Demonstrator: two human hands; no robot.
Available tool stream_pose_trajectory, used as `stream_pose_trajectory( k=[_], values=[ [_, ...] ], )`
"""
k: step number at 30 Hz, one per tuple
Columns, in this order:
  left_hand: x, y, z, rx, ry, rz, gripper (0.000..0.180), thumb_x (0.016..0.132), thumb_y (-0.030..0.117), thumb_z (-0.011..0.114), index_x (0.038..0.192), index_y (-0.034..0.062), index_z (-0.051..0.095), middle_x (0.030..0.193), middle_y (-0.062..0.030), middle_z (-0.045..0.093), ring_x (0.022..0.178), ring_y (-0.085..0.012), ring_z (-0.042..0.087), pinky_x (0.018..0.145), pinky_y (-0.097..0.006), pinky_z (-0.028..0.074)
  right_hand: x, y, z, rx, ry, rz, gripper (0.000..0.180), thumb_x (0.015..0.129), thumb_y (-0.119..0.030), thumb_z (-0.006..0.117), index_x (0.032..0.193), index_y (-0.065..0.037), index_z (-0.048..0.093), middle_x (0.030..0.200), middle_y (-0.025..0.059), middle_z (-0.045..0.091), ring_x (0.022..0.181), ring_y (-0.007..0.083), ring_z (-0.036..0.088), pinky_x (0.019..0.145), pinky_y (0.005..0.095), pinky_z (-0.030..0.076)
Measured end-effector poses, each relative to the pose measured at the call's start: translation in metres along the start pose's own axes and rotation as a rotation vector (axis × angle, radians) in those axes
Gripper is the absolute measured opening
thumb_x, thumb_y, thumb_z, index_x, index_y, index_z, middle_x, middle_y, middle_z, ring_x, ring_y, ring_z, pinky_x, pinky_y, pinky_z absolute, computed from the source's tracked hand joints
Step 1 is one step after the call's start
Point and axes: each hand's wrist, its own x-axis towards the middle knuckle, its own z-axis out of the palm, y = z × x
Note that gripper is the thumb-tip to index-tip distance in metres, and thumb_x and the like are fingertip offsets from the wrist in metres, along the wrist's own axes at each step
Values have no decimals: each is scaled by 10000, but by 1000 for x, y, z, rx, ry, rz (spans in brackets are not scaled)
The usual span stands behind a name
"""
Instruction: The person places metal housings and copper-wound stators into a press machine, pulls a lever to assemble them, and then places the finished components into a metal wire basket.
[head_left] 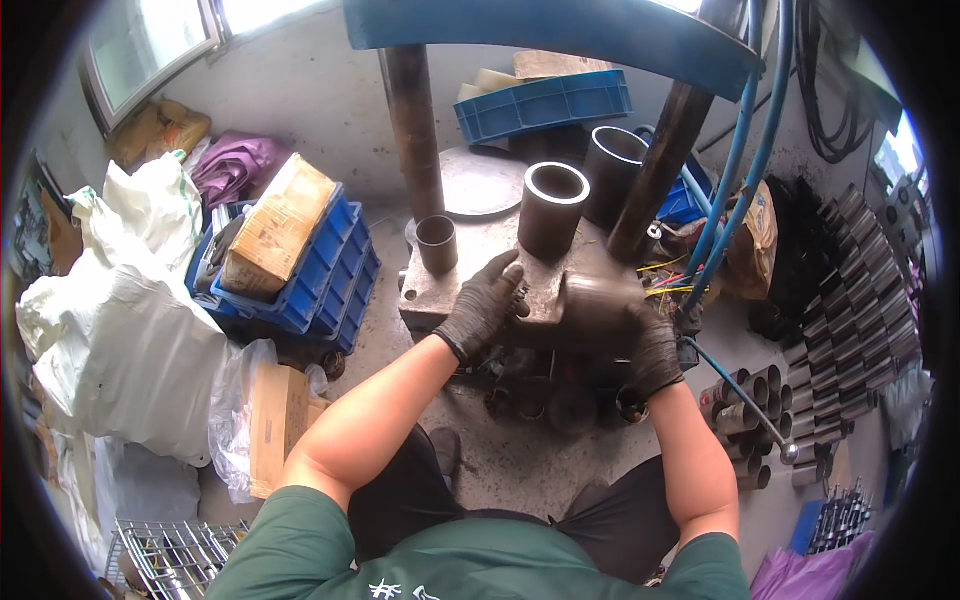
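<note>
My right hand (652,350), in a dark work glove, grips the right end of a thick metal sleeve (598,303). That sleeve lies on its side at the front edge of a press bed (478,262) and is smeared by motion. To its left, my gloved left hand (482,310) is at the bed's front edge with its fingers bent. A small dark thing shows by its fingertips, too unclear to name. Beyond the hands stand a thick upright sleeve (548,220) with a bright rim, a thinner short tube (436,245) and a larger sleeve (612,175) at the back.
Steel columns (412,130) rise under a blue crossbeam (550,38). Blue hoses (738,160) hang at the right, near a ball-ended lever (788,452). Stacked tubes (850,310) line the right floor. Blue crates (335,270) with a carton (278,225) and white sacks (120,350) stand left.
</note>
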Motion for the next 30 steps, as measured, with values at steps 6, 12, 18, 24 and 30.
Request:
stream_pose_trajectory(
  k=[6, 12, 18, 24, 30],
  values=[
    [6, 5, -21, -454, -54, -168, 738, 1001, 575, 670, 1475, 34, 503, 925, -101, 677, 683, -154, 675, 502, -255, 497, 7, -15, -39, -178, 137, -407, 246, 964, -196, 724, 1130, -16, 742, 1056, 43, 706, 955, 173, 606, 863, 348, 527],
    [-29, 56, 20, -349, -11, 30, 967, 955, 749, 580, 1479, -49, 428, 1114, -223, 701, 945, -287, 746, 834, -422, 642, -10, -35, -23, -1004, 90, -1060, 442, 969, -5, 703, 1403, -8, 619, 1328, 183, 699, 1236, 281, 680, 1069, 375, 527],
    [-37, 58, 25, -412, -135, 105, 916, 970, 750, 554, 1480, -8, 485, 1219, -215, 680, 1050, -270, 746, 945, -404, 633, -5, -46, 5, -1256, -50, -1127, 577, 896, -31, 751, 1448, -69, 587, 1487, 185, 607, 1231, 329, 689, 996, 405, 586],
    [-61, 63, 36, -68, -242, 298, 901, 1009, 734, 493, 1523, -6, 484, 1043, -181, 749, 862, -188, 744, 750, -286, 579, -18, -22, 8, -795, -171, -931, 409, 1004, -54, 685, 1403, -44, 595, 1462, 126, 627, 896, 152, 690, 847, 316, 600],
    [-66, 47, 37, 305, -451, 618, 756, 1069, 581, 508, 1535, -14, 497, 880, -36, 688, 743, -159, 632, 732, -326, 520, -80, -12, 56, 0, -435, 298, 517, 1058, -465, 652, 1343, -36, 620, 1135, 59, 721, 883, 140, 682, 825, 288, 560]
  ],
)
